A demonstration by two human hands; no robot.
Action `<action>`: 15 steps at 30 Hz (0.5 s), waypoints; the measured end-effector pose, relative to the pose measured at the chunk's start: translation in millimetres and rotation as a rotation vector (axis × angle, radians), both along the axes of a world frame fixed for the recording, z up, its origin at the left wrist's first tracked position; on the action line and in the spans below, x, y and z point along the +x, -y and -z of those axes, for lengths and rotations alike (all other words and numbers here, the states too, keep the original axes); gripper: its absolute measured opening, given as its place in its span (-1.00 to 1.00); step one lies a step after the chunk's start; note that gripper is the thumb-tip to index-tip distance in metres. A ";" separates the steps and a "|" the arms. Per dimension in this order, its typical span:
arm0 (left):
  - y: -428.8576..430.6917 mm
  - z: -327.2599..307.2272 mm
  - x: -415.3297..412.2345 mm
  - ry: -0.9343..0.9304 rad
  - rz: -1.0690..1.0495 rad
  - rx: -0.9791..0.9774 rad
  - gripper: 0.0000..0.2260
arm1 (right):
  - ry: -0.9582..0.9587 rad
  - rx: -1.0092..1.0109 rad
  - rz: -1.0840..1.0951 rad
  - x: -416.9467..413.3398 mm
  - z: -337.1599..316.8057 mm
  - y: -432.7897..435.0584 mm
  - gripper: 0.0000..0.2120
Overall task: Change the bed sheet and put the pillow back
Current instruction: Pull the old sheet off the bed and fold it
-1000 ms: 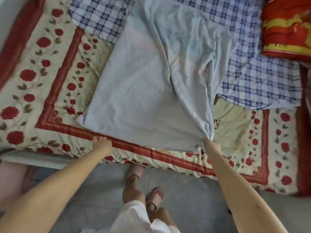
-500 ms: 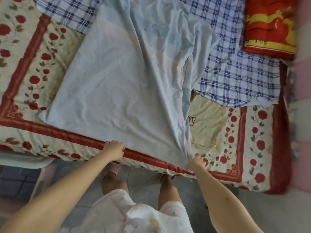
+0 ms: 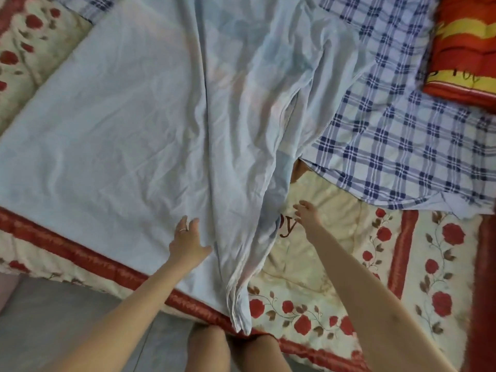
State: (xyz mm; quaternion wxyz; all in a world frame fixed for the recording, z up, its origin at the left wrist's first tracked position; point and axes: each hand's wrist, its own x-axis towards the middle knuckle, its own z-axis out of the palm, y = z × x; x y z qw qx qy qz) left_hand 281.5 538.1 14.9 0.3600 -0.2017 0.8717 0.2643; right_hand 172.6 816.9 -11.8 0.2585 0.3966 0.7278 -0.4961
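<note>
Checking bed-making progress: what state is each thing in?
Blue sheet: left part spread flat, right edge bunched in folds.
Plaid sheet: rumpled, partly under blue sheet.
Quilt: partly uncovered.
Left hand: open, flat on blue sheet.
Right hand: open, beside the folds.

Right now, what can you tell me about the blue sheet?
The blue sheet is thin, pale, creased cloth over the quilt. Its left part lies flat; its right side bunches in long folds ending in a gathered corner hanging off the quilt's near edge. Farther back it overlaps the checked sheet. The left hand rests flat on it; the open right hand is beside the folds, contact unclear.
</note>
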 end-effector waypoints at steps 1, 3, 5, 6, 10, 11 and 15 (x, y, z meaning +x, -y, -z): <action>-7.6 13.5 -11.0 -0.003 -0.067 -0.012 -0.19 | -0.053 -0.011 -0.017 -22.9 12.2 2.4 -0.80; -25.3 35.9 -27.6 -0.040 -0.145 -0.033 -0.08 | -0.119 -0.024 -0.027 -63.8 34.2 10.2 -0.84; -47.1 55.0 -33.4 -0.192 -0.127 -0.082 -0.03 | -0.116 -0.037 0.024 -97.1 51.8 15.9 -0.83; -57.7 64.0 -33.0 -0.306 -0.060 -0.117 -0.01 | -0.100 -0.070 0.067 -110.9 59.3 17.0 -0.85; -99.0 88.3 -25.1 -0.604 0.249 -0.215 0.02 | -0.041 -0.361 0.165 -137.9 67.0 8.9 -0.80; -106.9 89.5 -26.4 -0.616 0.290 -0.249 0.02 | -0.048 -0.425 0.150 -138.4 61.6 4.1 -0.81; -124.7 86.7 -46.9 -0.471 0.270 -0.331 -0.04 | -0.192 -0.177 0.125 -145.5 44.4 -31.2 -0.85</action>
